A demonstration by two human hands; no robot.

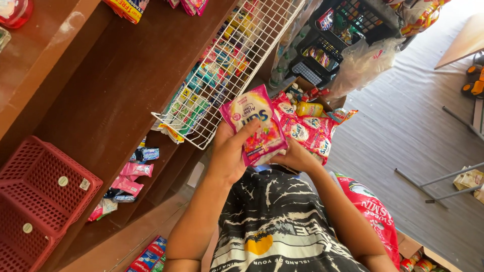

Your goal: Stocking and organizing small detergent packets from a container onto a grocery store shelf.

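- Closest to you is your own black patterned shirt (275,226), with both forearms rising out of it toward the shelves.
- Just to your right stands a red sack (373,211), and a few cans (416,264) sit in a box by the lower right edge.
- Your left hand (229,153) is closed around a pink sachet (254,123); the thumb lies across its front face and the fingers wrap behind.
- Your right hand (297,156) is curled under the sachet's lower edge and supports a hanging strip of matching pink sachets (305,131); how tightly it grips you cannot tell, since the packets hide its fingers.
- The held sachet sits at chest height, upright and a little tilted, in front of a white wire rack (227,60).
- To your left, a red plastic basket (43,196) rests on the brown wooden shelf (101,100).
- Farther off, black crates (335,40) hold small packets, with a clear plastic bag (360,63) hanging beside them.
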